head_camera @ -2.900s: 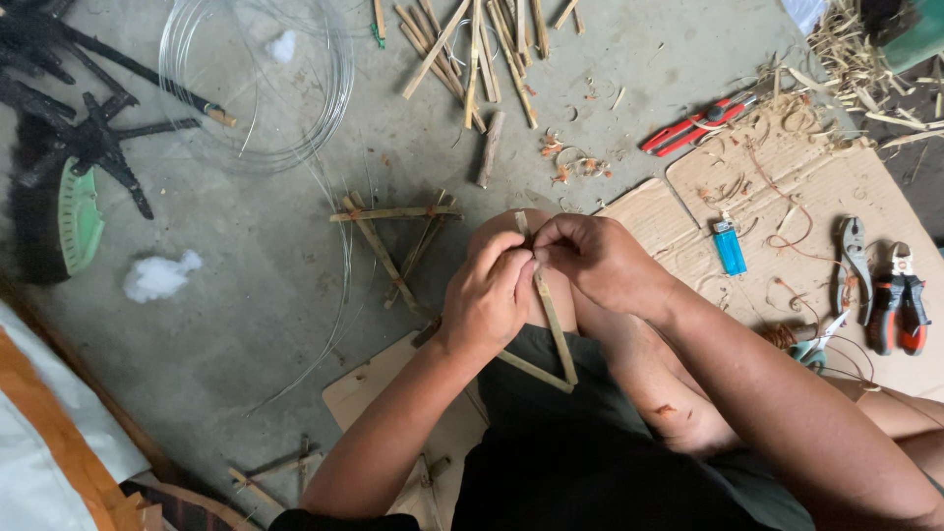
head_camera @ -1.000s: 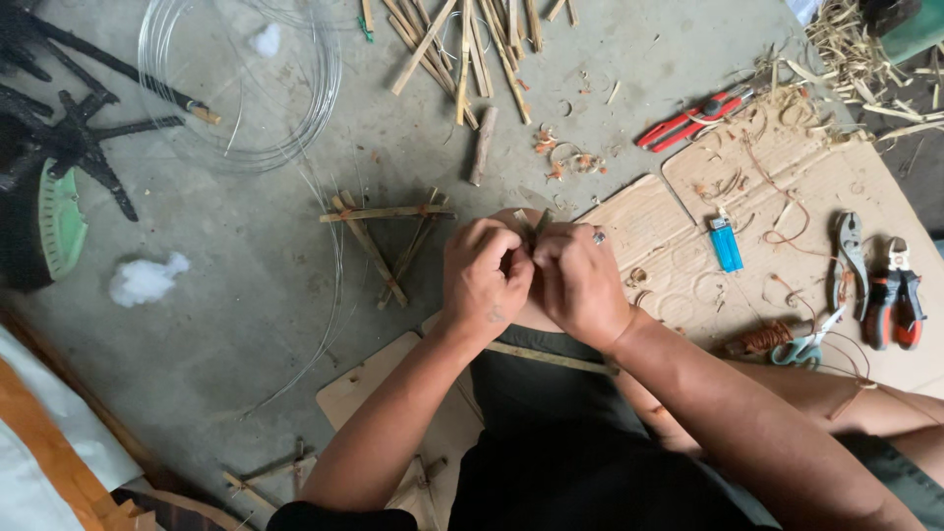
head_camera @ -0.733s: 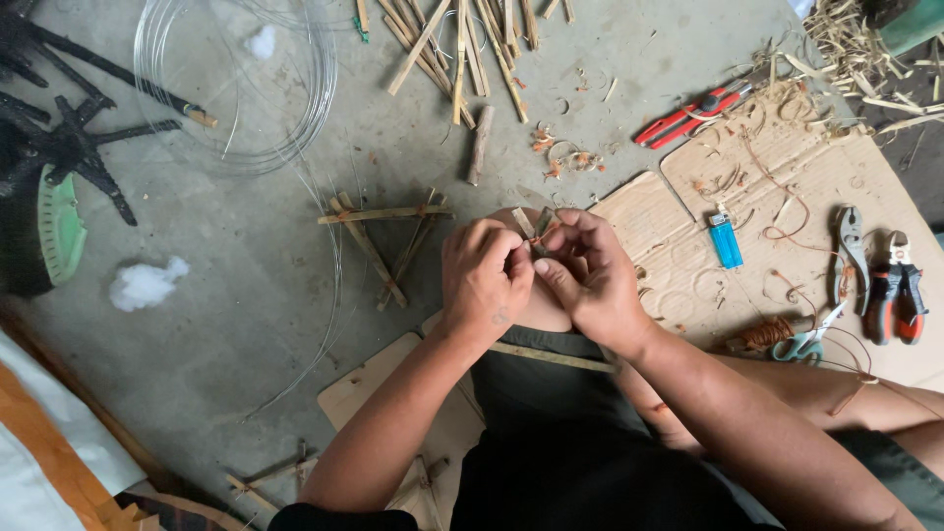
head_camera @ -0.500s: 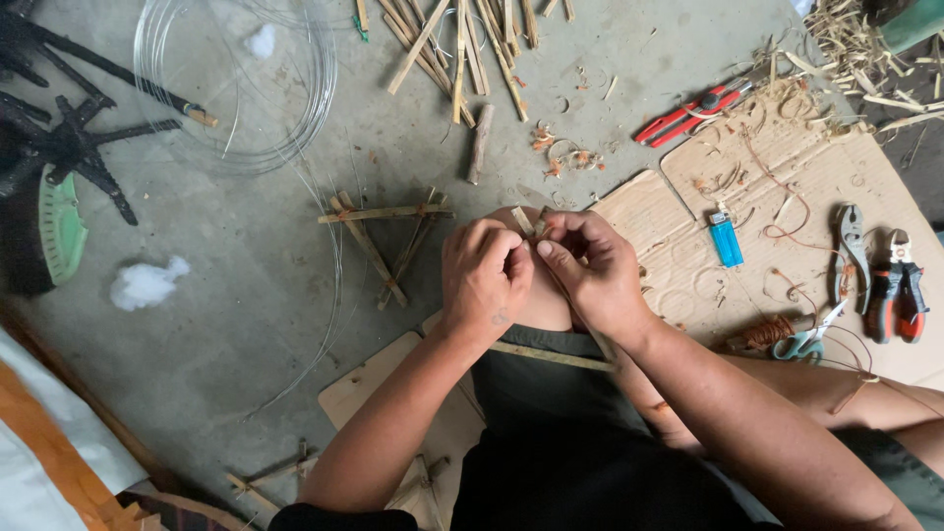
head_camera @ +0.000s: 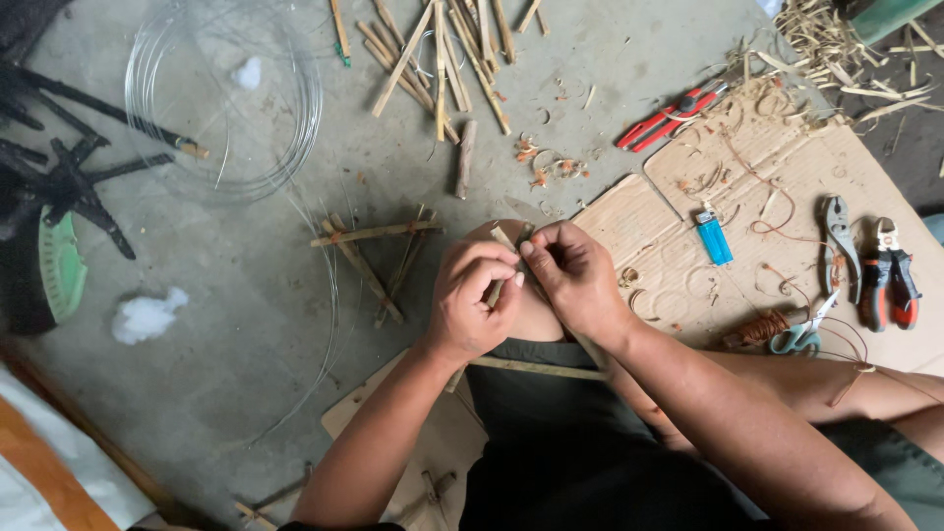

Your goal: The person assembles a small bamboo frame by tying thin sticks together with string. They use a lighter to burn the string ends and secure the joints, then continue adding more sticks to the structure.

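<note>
My left hand (head_camera: 474, 298) and my right hand (head_camera: 573, 276) meet over my knee, both pinching the top joint of a small frame of thin bamboo sticks (head_camera: 503, 240). One stick of that frame (head_camera: 536, 369) runs across my lap below the hands. Whether thin wire is between my fingers I cannot tell. A finished little bamboo frame (head_camera: 374, 258) lies on the concrete floor just left of my left hand.
A coil of clear wire (head_camera: 224, 98) lies far left, a heap of cut bamboo sticks (head_camera: 438, 54) at the top. On cardboard (head_camera: 787, 157) at right: blue lighter (head_camera: 714, 235), red utility knife (head_camera: 671, 115), pliers (head_camera: 873, 267), scissors (head_camera: 798, 332), copper wire spool (head_camera: 762, 326).
My hands stayed together at the joint, fingers shifting slightly as they work it. The bamboo stick that stood upright under my hands earlier now lies across my lap.
</note>
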